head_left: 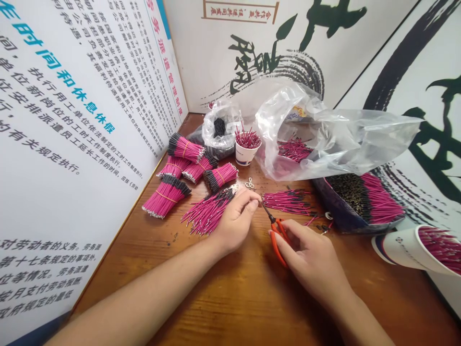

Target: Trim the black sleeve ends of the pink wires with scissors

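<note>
My right hand [306, 254] grips small red-handled scissors [278, 238], their dark blades pointing up-left toward my left hand [236, 220]. The thumb and fingers of my left hand pinch together, and whatever lies between them is too small to tell. Beside that hand, to the left, lies a loose bunch of black-tipped pink wires [209, 210]. A second loose bunch [288, 202] sits just beyond the scissors. Several bound bundles of pink wire, such as one [166, 196], lie further left on the wooden table [201, 283].
Printed wall panels with Chinese text rise on the left and behind. At the back stand a clear plastic bag of wires [295, 139] and a paper cup of wires [248, 148]. A dark tray of wires [360, 202] sits right, beside a tipped-over cup of wires [418, 250].
</note>
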{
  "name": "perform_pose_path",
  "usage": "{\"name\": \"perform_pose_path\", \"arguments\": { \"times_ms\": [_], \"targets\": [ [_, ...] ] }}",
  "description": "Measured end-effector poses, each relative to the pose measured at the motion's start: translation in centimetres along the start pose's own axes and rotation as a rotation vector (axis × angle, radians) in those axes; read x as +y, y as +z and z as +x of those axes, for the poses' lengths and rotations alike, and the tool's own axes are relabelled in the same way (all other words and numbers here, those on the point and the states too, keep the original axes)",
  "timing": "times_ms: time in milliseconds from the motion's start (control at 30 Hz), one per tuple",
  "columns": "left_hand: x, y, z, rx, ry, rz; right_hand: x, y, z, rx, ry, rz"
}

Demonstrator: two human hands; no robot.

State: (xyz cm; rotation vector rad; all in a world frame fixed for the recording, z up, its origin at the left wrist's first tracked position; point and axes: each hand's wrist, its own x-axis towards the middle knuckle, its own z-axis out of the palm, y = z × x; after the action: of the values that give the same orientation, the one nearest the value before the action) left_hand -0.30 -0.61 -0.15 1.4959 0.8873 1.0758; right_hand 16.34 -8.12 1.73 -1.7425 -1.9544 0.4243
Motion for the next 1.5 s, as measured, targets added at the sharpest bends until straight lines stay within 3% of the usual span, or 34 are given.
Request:
{"name": "perform_pose_path", "arguments": {
  "times_ms": [200,967,1200,1500],
  "targets": [
    [-0.18,-0.01,-0.12,-0.019,-0.064,-0.045,0.18,-0.44,0.1,0.019,0.014,0.005],
    [0.31,0.0,-0.17,-0.028,-0.078,-0.065,-0.06,-0.5,0.01,0.016,-0.055,-0.052],
    [0.42,-0.04,-0.05,-0.029,-0.022,-0.051,-0.02,-0.84,0.08,0.004,-0.063,-0.065],
    [0.26,-0.05,-0.04,-0.046,-0.082,-0.063,0.03,-0.96,0.04,-0.011,-0.04,-0.082]
  ]
}}
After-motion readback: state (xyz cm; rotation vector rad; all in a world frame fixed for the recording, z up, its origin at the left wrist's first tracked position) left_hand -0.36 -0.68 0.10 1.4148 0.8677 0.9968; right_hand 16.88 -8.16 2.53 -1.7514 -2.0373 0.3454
